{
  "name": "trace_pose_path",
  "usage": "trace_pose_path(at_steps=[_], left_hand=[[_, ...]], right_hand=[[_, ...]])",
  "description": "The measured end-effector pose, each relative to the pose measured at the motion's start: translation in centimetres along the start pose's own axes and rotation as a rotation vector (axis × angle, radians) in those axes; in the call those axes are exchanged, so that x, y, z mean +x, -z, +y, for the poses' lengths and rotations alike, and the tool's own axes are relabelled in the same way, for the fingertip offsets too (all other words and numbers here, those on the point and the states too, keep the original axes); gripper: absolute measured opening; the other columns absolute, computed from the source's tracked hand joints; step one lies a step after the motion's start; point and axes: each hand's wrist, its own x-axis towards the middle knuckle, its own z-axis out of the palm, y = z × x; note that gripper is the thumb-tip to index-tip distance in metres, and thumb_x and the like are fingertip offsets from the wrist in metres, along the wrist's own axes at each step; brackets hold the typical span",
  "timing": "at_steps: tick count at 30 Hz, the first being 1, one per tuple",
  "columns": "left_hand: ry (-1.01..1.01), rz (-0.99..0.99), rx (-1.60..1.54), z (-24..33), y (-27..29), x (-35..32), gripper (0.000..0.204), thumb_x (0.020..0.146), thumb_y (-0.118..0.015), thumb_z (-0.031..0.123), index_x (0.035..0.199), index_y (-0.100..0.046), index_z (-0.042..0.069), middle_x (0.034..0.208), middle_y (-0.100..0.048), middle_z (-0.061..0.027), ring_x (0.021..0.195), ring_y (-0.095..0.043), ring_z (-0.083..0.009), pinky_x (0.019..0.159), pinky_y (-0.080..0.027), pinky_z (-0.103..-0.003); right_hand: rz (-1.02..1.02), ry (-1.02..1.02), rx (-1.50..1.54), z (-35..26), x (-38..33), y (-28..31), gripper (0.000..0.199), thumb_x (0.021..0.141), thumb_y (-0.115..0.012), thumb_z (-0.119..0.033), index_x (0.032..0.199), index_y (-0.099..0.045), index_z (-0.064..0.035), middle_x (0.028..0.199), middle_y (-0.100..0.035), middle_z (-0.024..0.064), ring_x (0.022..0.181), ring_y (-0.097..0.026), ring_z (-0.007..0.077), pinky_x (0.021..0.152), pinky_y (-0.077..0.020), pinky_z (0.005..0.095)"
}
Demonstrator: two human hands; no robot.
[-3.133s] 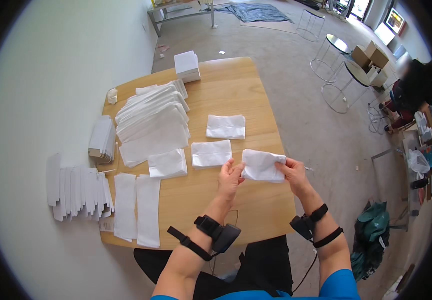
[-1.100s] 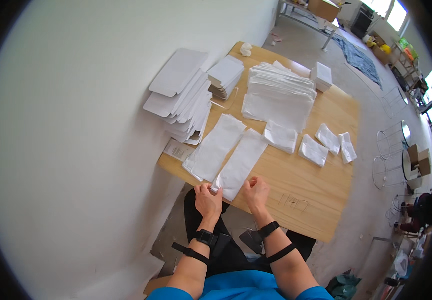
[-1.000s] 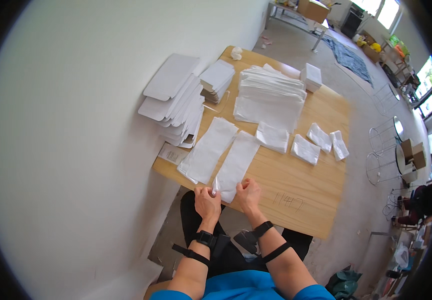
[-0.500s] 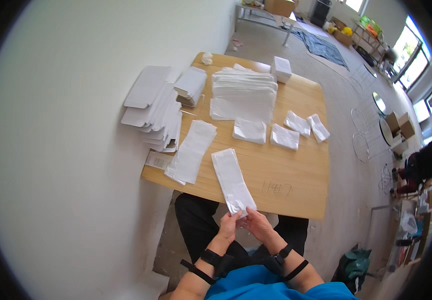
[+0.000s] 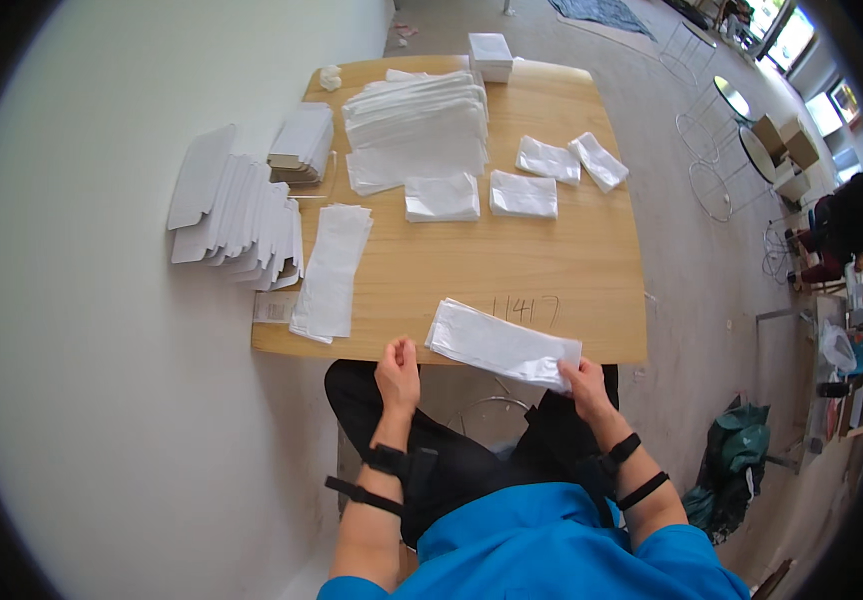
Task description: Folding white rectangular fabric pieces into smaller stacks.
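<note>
Bag point(image 5: 502, 343), a long flat white paper one, lies across the near edge of the table point(image 5: 552, 270), pinched at its end by the right hand point(image 5: 584, 382). Its far end points toward the left hand point(image 5: 398, 372), which hovers just beside it with fingers loosely curled, apparently gripping nothing, though the view is small. Beyond the left hand lies a pile of similar bags point(image 5: 330, 270), and further out to its left a fanned row of flat cartons point(image 5: 237, 215). Well ahead of both hands sit a large stack point(image 5: 417, 130) and four folded squares point(image 5: 522, 193). Dark straps circle both wrists.
</note>
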Motion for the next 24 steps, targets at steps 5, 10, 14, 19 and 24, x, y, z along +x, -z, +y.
trace_pose_path(at_steps=[5,10,14,19,24], left_hand=[[0.201,-0.256,0.25,3.2,-1.2,3.7,0.037,0.088,-0.065,0.039,0.097,-0.067,0.003,0.083,-0.07,-0.0093,0.076,-0.067,-0.0208,0.069,-0.051,-0.032],[0.104,-0.33,0.582,5.4,-3.2,2.9,0.034,0.08,-0.072,0.036,0.086,-0.065,0.004,0.075,-0.067,-0.0087,0.071,-0.064,-0.0258,0.067,-0.05,-0.035],[-0.175,-0.234,0.507,4.7,-3.9,2.0,0.026,0.078,-0.075,0.024,0.081,-0.06,0.003,0.08,-0.065,-0.0089,0.07,-0.063,-0.0244,0.066,-0.05,-0.035],[0.141,-0.375,0.172,5.4,-4.9,3.1,0.019,0.081,-0.073,0.011,0.091,-0.061,0.001,0.091,-0.067,-0.0086,0.078,-0.063,-0.0149,0.072,-0.051,-0.028],[0.305,-0.441,-0.364,6.3,-7.9,5.1,0.031,0.083,-0.07,0.003,0.112,-0.059,-0.004,0.093,-0.066,-0.0057,0.083,-0.061,-0.0099,0.078,-0.051,-0.024]], right_hand=[[0.046,-0.029,-0.082,-4.3,-0.3,0.3,0.025,0.091,-0.063,-0.023,0.102,-0.066,0.0,0.083,-0.065,0.0022,0.07,-0.06,0.0097,0.055,-0.0494,0.0253],[0.102,0.133,-0.216,-2.7,1.3,1.4,0.027,0.089,-0.065,-0.022,0.1,-0.067,0.0037,0.079,-0.066,0.0027,0.068,-0.059,0.0086,0.06,-0.0491,0.0256],[0.131,0.26,-0.335,-3.1,2.1,1.7,0.023,0.088,-0.065,-0.018,0.093,-0.066,0.0043,0.074,-0.065,0.0021,0.067,-0.056,0.0072,0.061,-0.0464,0.026],[0.144,0.339,-0.302,-5.1,4.1,2.6,0.018,0.089,-0.063,-0.015,0.091,-0.066,0.0025,0.069,-0.061,-0.0008,0.064,-0.052,0.0061,0.058,-0.0438,0.0261],[0.151,0.394,-0.305,-7.1,8.3,3.9,0.018,0.089,-0.063,-0.015,0.092,-0.067,0.0018,0.069,-0.059,-0.0012,0.064,-0.051,0.0064,0.058,-0.0433,0.026]])
